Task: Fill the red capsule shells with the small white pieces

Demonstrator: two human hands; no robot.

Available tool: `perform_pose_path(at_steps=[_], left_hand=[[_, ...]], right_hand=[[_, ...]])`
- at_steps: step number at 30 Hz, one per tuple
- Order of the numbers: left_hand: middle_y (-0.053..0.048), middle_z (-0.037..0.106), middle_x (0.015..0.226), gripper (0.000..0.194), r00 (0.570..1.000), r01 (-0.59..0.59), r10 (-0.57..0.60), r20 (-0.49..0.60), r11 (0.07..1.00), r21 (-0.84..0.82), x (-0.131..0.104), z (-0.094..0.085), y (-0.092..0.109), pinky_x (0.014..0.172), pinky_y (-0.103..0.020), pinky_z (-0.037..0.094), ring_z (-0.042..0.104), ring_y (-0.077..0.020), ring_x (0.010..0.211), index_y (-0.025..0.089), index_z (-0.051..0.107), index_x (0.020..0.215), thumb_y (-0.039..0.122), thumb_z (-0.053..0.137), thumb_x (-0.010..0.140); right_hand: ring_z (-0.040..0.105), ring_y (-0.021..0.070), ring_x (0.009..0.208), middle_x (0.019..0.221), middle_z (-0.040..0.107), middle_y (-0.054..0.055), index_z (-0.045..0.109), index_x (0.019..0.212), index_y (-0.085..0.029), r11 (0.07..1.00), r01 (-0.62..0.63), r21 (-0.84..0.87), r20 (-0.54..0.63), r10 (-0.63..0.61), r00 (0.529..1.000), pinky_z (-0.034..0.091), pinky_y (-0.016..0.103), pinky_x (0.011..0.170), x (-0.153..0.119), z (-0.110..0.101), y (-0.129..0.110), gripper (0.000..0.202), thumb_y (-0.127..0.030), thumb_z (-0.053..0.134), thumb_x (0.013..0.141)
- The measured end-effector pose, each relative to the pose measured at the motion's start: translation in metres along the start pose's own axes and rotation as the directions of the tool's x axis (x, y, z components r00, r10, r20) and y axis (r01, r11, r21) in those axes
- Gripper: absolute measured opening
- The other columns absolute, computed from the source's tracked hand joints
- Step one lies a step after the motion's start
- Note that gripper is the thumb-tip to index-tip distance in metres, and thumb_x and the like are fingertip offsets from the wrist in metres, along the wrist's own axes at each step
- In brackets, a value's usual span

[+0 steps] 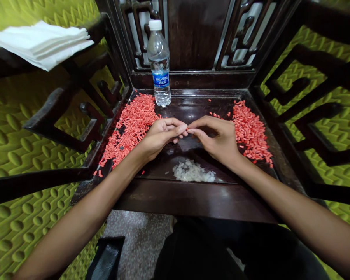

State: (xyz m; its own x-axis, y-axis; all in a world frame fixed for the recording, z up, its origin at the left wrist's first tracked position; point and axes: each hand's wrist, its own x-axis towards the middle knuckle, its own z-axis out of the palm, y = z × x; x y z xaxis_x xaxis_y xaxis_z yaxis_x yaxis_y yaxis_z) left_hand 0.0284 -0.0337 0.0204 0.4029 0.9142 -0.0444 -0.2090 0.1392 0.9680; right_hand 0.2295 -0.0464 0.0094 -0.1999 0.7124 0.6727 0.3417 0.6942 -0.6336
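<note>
My left hand (163, 134) and my right hand (217, 136) meet fingertip to fingertip above the middle of the dark wooden seat. Both pinch one small red piece (187, 128), mostly covered by the fingers. Beside my left hand spreads a large heap of small red tube-like pieces (134, 120). A second red heap (249, 132) lies to the right of my right hand. Nearer to me, below the hands, is a little pile of translucent whitish bits (192, 171).
A water bottle (160, 66) with a blue label stands upright behind my left hand. White folded paper (41, 42) rests on the left armrest. Dark openwork side frames (303, 85) rise on both sides, with green textured cushioning beyond. Below is a speckled floor (140, 233).
</note>
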Motion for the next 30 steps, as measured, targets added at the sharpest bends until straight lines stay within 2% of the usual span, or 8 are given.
perform_pose_path(at_steps=[6, 9, 14, 20, 22, 25, 28, 30], left_hand=[[-0.004, 0.074, 0.079, 0.04, 1.0, -0.021, 0.021, 0.015, 1.0, 0.003, 0.001, -0.001, -0.002, 0.065, -0.024, 0.045, 0.062, -0.0119, 0.073, 0.014, 0.079, 0.082, 0.045, 0.1, 0.07], [-0.004, 0.074, 0.079, 0.04, 1.0, -0.028, 0.028, -0.007, 1.0, 0.002, 0.002, 0.0, -0.001, 0.064, -0.023, 0.044, 0.061, -0.0112, 0.072, 0.014, 0.079, 0.081, 0.045, 0.101, 0.069], [-0.004, 0.074, 0.078, 0.042, 1.0, -0.026, 0.026, -0.017, 0.999, 0.023, 0.002, 0.002, -0.003, 0.063, -0.023, 0.043, 0.06, -0.0111, 0.07, 0.014, 0.078, 0.078, 0.049, 0.1, 0.07], [-0.007, 0.077, 0.084, 0.036, 0.994, -0.091, 0.101, -0.039, 0.975, 0.2, 0.004, -0.003, -0.004, 0.063, -0.025, 0.041, 0.061, -0.013, 0.072, 0.016, 0.079, 0.086, 0.051, 0.087, 0.084], [-0.006, 0.077, 0.087, 0.032, 0.98, -0.129, 0.168, -0.107, 0.945, 0.3, 0.007, -0.012, 0.0, 0.064, -0.025, 0.043, 0.062, -0.0138, 0.074, 0.018, 0.079, 0.092, 0.048, 0.084, 0.087], [-0.006, 0.078, 0.091, 0.019, 0.93, -0.142, 0.281, -0.237, 0.87, 0.473, 0.012, -0.033, 0.009, 0.076, -0.027, 0.049, 0.066, -0.0164, 0.081, 0.019, 0.077, 0.095, 0.037, 0.08, 0.089], [-0.006, 0.078, 0.097, 0.01, 0.868, -0.096, 0.403, -0.29, 0.709, 0.698, 0.015, -0.052, 0.016, 0.087, -0.03, 0.051, 0.067, -0.019, 0.091, 0.019, 0.075, 0.096, 0.024, 0.075, 0.087], [-0.006, 0.079, 0.099, 0.01, 0.862, -0.027, 0.418, -0.286, 0.601, 0.799, 0.014, -0.06, 0.017, 0.09, -0.033, 0.05, 0.068, -0.0211, 0.092, 0.019, 0.076, 0.097, 0.022, 0.072, 0.088]], right_hand=[[0.076, 0.0193, 0.074, 0.086, 0.084, 0.003, 0.082, 0.087, -0.022, 0.997, -0.063, 0.035, -0.01, 0.063, 0.998, 0.061, 0.033, 0.072, -0.001, 0.001, 0.0, 0.014, -0.031, 0.078, 0.097], [0.076, 0.0188, 0.075, 0.086, 0.084, 0.002, 0.082, 0.089, -0.023, 0.999, -0.03, 0.036, -0.022, 0.031, 0.999, 0.061, 0.032, 0.072, 0.0, 0.002, 0.001, 0.012, -0.03, 0.078, 0.098], [0.076, 0.0198, 0.075, 0.086, 0.084, 0.003, 0.081, 0.089, -0.023, 1.0, 0.021, -0.02, -0.015, -0.021, 1.0, 0.06, 0.034, 0.071, 0.002, 0.001, 0.003, 0.017, -0.037, 0.08, 0.097], [0.074, 0.0188, 0.071, 0.085, 0.083, 0.002, 0.079, 0.087, -0.023, 0.997, 0.023, -0.078, 0.002, -0.023, 1.0, 0.058, 0.033, 0.07, 0.006, -0.006, 0.004, 0.014, -0.03, 0.077, 0.099], [0.073, 0.0188, 0.071, 0.085, 0.082, 0.002, 0.078, 0.088, -0.023, 0.992, 0.01, -0.129, 0.031, -0.006, 0.999, 0.056, 0.033, 0.069, 0.01, -0.014, 0.011, 0.011, -0.028, 0.078, 0.097], [0.07, 0.0197, 0.067, 0.081, 0.081, 0.002, 0.078, 0.087, -0.023, 0.951, -0.018, -0.309, 0.136, 0.063, 0.989, 0.051, 0.033, 0.066, 0.017, -0.03, 0.028, 0.008, -0.025, 0.081, 0.094], [0.065, 0.02, 0.064, 0.076, 0.077, 0.003, 0.078, 0.087, -0.023, 0.846, -0.053, -0.53, 0.187, 0.178, 0.966, 0.042, 0.035, 0.063, 0.021, -0.049, 0.048, 0.009, -0.015, 0.083, 0.087], [0.056, 0.0177, 0.058, 0.068, 0.07, 0.002, 0.078, 0.086, -0.023, 0.784, -0.078, -0.616, 0.165, 0.225, 0.96, 0.035, 0.035, 0.061, 0.022, -0.063, 0.061, 0.011, -0.012, 0.083, 0.086]])
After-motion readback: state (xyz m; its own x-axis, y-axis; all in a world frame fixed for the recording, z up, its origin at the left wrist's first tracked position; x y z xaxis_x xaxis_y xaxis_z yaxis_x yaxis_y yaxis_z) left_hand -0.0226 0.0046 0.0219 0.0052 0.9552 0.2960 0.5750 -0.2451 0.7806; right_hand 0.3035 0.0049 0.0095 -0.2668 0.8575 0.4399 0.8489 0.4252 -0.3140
